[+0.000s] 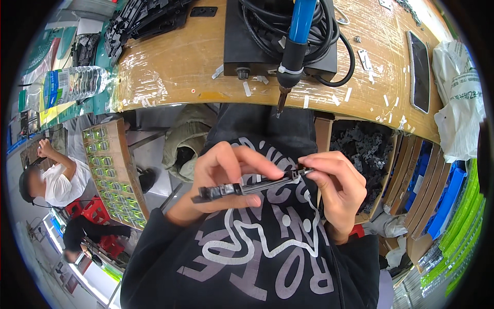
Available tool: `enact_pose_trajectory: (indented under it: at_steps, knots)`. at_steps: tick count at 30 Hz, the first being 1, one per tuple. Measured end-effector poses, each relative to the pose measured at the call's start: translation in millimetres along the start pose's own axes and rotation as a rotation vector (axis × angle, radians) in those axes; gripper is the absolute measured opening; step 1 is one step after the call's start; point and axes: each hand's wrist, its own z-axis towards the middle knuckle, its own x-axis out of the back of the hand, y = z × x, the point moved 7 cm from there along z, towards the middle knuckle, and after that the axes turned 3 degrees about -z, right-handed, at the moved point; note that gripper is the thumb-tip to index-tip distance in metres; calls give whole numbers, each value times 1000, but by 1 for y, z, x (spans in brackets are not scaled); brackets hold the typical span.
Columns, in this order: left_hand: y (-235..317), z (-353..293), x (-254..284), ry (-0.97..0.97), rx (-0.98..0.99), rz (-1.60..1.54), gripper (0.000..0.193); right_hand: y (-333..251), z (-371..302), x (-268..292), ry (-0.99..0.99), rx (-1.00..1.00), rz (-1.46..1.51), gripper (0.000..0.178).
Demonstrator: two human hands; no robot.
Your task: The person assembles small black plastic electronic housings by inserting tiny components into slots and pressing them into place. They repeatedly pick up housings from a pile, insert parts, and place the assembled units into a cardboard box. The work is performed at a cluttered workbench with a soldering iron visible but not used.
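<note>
In front of my chest I hold a long, thin black plastic part (247,189), tilted slightly up toward the right. My left hand (221,177) supports its thicker left end on the palm side, the thumb below and the index finger reaching over the top. At the right end, my right hand (334,190) pinches the tip between thumb and fingertips. Whether a smaller piece sits in that pinch is too small to tell. Beyond my hands, a blue-handled soldering iron (295,46) points down over the table edge.
A black box (236,56) with coiled cable stands on the wooden table (170,67). A phone (420,72) lies right, a water bottle (67,87) left, near stacked black parts (149,20). A carton of black pieces (360,154) is below. Two people sit at far left.
</note>
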Motion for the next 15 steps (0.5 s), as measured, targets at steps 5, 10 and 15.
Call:
enact_pose_trajectory:
  at_steps: [5, 10, 15]
  knots:
    - [-24, -9, 18, 126, 380, 35, 28, 10, -6, 4, 59, 23, 62, 17]
    - [-61, -37, 19, 207, 883, -198, 31, 17, 1, -13, -88, 114, 43, 18]
    - [-72, -34, 14, 305, 886, -442, 31, 26, 2, -21, -139, 202, 93, 18]
